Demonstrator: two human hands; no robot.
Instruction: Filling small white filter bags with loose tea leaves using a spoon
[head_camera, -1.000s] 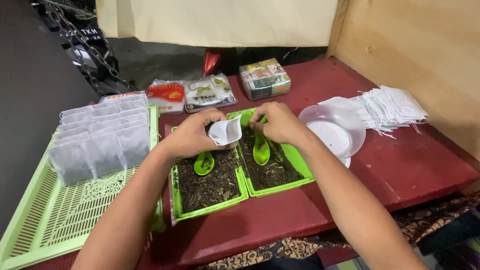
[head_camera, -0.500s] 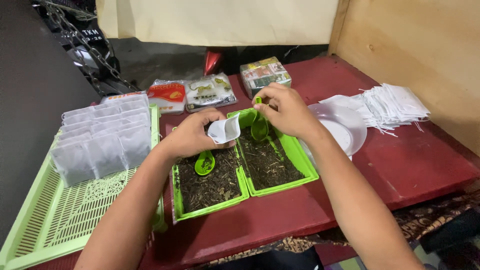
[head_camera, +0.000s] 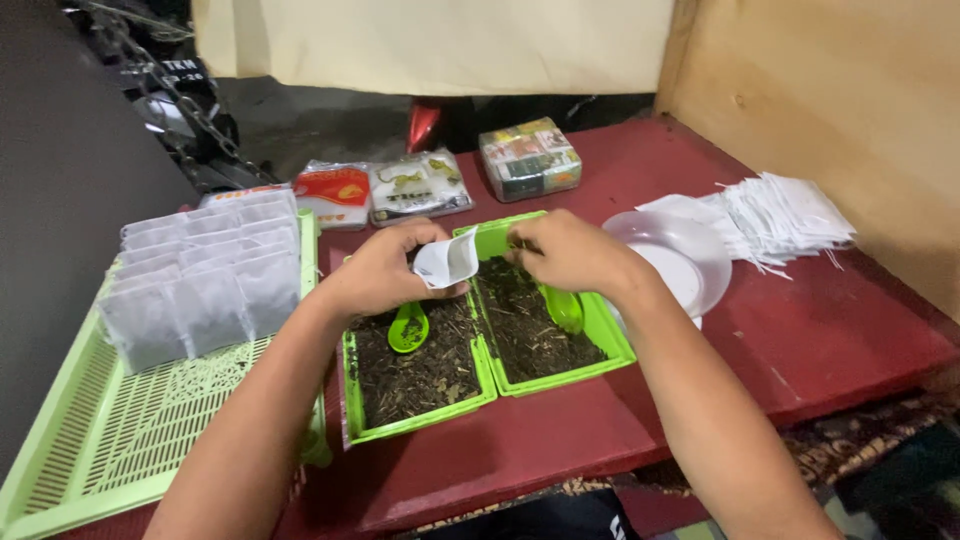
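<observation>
Teabag (head_camera: 447, 263) pinched in left hand (head_camera: 378, 272), mouth held open over two green trays (head_camera: 610, 345) of loose tea, mid-table near front edge. Right hand (head_camera: 565, 252) closed loosely round green scoop (head_camera: 563, 308) handle, bowl down in right tray. Looks like filling step; next move needs level scoop, steady tip into bag. Filled bags (head_camera: 200, 285) stacked in basket (head_camera: 110, 440), left edge.

Single view, head camera. Looks steeply down and forward from above the near edge of the table (head_camera: 850, 340), close in: both forearms run up from the bottom edge. Far edge sits near frame top, right edge against a wooden wall (head_camera: 830, 100). Left edge is hidden under a basket (head_camera: 110, 450).
</observation>
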